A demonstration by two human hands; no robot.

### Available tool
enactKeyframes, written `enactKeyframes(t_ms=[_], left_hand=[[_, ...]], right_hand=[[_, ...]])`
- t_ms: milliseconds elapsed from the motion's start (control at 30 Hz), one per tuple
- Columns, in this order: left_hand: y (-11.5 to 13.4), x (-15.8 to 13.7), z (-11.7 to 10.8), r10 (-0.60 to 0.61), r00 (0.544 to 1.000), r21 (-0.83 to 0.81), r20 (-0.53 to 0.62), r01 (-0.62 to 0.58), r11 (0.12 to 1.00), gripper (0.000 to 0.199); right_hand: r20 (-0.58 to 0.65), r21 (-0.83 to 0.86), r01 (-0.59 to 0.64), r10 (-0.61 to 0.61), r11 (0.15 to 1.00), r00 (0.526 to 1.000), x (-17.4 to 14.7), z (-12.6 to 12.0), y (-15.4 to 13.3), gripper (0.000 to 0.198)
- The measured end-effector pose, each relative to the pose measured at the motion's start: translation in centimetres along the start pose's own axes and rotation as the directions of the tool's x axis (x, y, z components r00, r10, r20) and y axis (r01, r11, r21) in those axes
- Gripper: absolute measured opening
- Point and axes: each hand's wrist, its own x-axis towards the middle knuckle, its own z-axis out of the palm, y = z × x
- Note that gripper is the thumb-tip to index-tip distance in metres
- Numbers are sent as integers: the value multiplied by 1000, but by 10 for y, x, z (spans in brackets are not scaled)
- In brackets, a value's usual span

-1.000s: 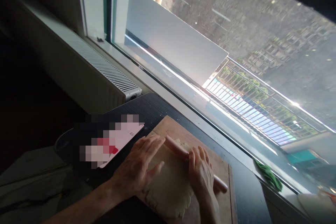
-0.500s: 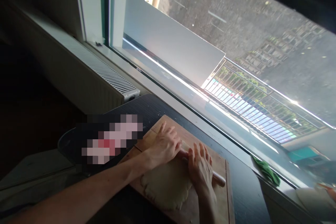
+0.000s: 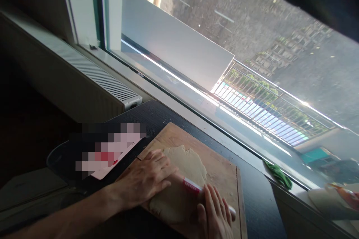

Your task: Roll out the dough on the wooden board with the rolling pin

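Observation:
A wooden rolling pin (image 3: 192, 185) with a red label lies across a flat sheet of pale dough (image 3: 188, 162) on a wooden board (image 3: 221, 170). My left hand (image 3: 148, 175) is closed over the pin's left part, fingers slanting across it. Over the right part, my right hand (image 3: 213, 209) holds the pin from above, its fingers long and close together. The pin's right end sticks out past that hand. Dough shows on both sides of the pin, with a ragged edge. The left end is hidden under my left hand.
The board rests on a dark table (image 3: 260, 198) beside a window sill. Left of the board lies a partly blurred pinkish flat item (image 3: 105, 170). A white radiator (image 3: 112, 91) stands behind. A green cloth (image 3: 277, 174) is on the sill at right.
Both hands have drawn the rolling pin back toward me over the dough. The dough's far part and the red label now show. The view has shifted slightly.

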Motion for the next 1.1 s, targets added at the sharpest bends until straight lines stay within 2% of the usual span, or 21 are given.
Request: enactKeyframes(t_ms=[100,167,233,300,400,500,600,700,767,867,933,1000,1100], left_hand=[[-18,8,-21,-77,997,49,13,77,996,27],[-21,12,-23,-135,991,85,-15,136,987,24],[-19,21,-12,-128,991,94,-28,130,987,29],[-17,40,5,-112,991,115,-75,120,986,37],[-25,83,28,-146,983,181,-115,166,969,45],[-37,117,38,-224,973,193,-58,231,954,49],[-38,111,37,-219,974,182,-49,224,957,52],[-26,63,28,-167,977,144,-132,186,972,49],[-16,28,21,-148,980,110,-136,163,980,44],[-8,7,16,-154,980,81,-128,165,983,40],[-9,22,18,-177,973,84,-147,190,978,38],[-13,53,23,-226,962,118,-153,245,962,40],[-22,102,28,-344,936,159,-76,352,922,41]], right_hand=[[45,36,-3,1,999,999,16,0,-5,56],[64,60,18,-22,998,998,28,1,-18,57],[85,62,-4,-1,998,996,47,3,-31,56],[124,51,-83,76,995,989,73,3,-38,52],[210,51,-215,200,975,957,118,3,-32,47],[310,100,-247,206,964,928,144,1,-21,45],[277,94,-243,209,966,938,128,0,-24,44],[152,83,-166,152,983,977,81,0,-44,47],[79,71,-104,99,992,992,49,-2,-58,51],[29,62,-62,60,996,998,32,-3,-66,56],[49,76,-78,75,994,996,47,-1,-59,54],[121,95,-116,104,989,987,80,0,-45,51],[274,132,-184,142,974,951,136,-1,-26,51]])
